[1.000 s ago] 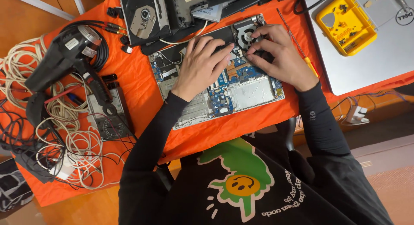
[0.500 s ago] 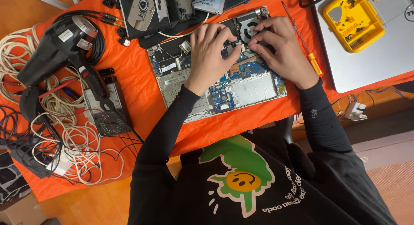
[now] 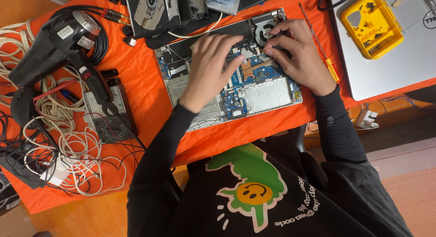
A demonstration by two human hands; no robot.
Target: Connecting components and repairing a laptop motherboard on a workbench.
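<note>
An opened laptop base (image 3: 268, 94) lies on the orange cloth, its blue circuit board and round fan (image 3: 262, 30) exposed. My left hand (image 3: 211, 69) rests flat on the board's middle with the fingers spread, holding nothing. Just below the fan, the fingertips of my right hand (image 3: 297, 55) are pinched together over the board. Something small and dark shows at those fingertips, but I cannot make out what it is. Both arms wear black sleeves.
An orange-handled screwdriver (image 3: 326, 60) lies by my right wrist. A yellow parts tray (image 3: 372, 23) sits on a closed silver laptop (image 3: 395, 69) at the right. An optical drive (image 3: 152, 9) lies behind; a black heat gun (image 3: 54, 41), a meter (image 3: 109, 119) and white cables (image 3: 68, 150) fill the left.
My left hand has slid slightly right across the board and spread its fingers. My right hand stays at the fan, fingertips drawn closer together. The view has shifted a little.
</note>
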